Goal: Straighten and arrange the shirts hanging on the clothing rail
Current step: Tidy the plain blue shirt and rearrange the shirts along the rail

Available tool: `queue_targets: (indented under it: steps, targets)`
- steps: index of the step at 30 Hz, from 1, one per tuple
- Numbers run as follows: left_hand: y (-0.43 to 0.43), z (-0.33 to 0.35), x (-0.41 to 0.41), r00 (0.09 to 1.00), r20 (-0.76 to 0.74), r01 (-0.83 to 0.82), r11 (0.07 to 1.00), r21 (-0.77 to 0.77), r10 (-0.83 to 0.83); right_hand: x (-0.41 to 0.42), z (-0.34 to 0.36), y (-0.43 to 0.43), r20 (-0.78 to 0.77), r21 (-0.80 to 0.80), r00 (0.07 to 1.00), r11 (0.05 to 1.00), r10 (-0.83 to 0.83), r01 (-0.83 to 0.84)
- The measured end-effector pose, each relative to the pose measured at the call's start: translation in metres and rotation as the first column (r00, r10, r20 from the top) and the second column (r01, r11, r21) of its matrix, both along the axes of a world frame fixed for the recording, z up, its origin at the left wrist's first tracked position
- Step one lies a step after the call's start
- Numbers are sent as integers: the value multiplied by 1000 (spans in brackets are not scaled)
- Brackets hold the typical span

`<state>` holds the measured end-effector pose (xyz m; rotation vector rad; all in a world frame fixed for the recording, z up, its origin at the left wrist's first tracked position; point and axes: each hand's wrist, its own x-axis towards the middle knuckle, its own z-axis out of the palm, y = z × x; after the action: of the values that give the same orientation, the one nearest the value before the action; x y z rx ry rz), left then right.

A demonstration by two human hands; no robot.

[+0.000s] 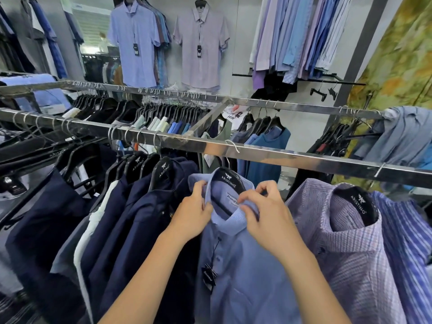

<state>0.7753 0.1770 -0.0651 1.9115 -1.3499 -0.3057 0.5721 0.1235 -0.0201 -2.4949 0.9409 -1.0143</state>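
Above, rail (257,153) runs left to right. Dead ahead, blue shirt (245,265) hangs, long axis down. Its collar (233,222) between your hands: left hand (194,216) pinches its left edge, right hand (264,211) its front fold; equally near

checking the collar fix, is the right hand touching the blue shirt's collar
Touching. The head view shows the right hand pinching the blue shirt's collar, its fingers curled over the collar's edge.
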Motion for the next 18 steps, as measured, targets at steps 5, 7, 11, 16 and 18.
queue_targets:
  steps: [5, 7, 11, 16, 18]
  targets:
    - [11, 4, -9, 954, 300, 11, 994, -107, 22, 5, -5, 7, 44, -152, 993, 982, -109, 114]
    - [11, -3, -6, 943, 333, 17, 991, -135, 29, 8, -6, 15, 90, -242, 989, 961, -119, 138]
    - [14, -6, -3, 942, 326, 104, 992, -73, -75, 16, -7, 32, -60, -255, 990, 961, -125, 106]
    - [19, 9, 8, 920, 320, 214, 974, 76, -228, 20, 8, 34, -310, -188, 939, 978, -150, 95]
    - [17, 12, 13, 896, 372, 221, 971, 94, -241, 22, 14, 32, -429, -144, 889, 984, -160, 107]
